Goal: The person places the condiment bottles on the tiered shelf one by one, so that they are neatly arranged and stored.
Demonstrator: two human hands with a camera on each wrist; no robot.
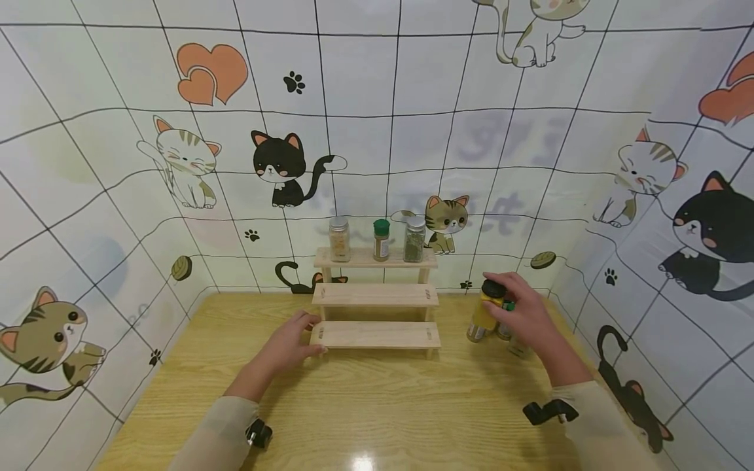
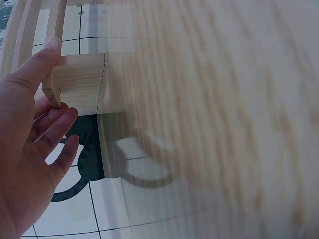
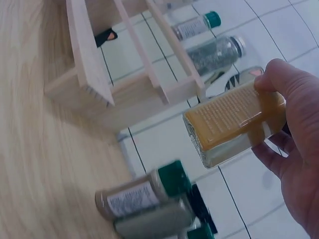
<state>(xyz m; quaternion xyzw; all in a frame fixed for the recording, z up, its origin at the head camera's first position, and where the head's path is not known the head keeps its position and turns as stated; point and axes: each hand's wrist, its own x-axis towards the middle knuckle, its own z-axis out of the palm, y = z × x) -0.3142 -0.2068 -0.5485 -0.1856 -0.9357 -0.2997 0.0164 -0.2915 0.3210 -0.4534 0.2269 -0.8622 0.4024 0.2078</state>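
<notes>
A three-tier wooden shelf rack (image 1: 376, 335) stands on the table. At the left end of its lowest tier, my left hand (image 1: 287, 341) holds the board; the left wrist view shows the thumb (image 2: 51, 47) on top and fingertips under the board end. To the right of the rack, my right hand (image 1: 526, 313) grips a spice jar (image 1: 483, 318) with a black cap and yellow label. It is tilted, and the right wrist view shows the jar (image 3: 229, 117) raised off the table, its base facing the rack.
On the top tier are a jar of pale contents (image 1: 339, 241), a green-capped jar (image 1: 381, 242) and a jar of green herbs (image 1: 415, 241). Several more jars, among them a green-capped jar (image 3: 132, 199), stand beneath my right hand. Cat-printed cloth (image 1: 365, 150) surrounds the wooden table (image 1: 365, 399).
</notes>
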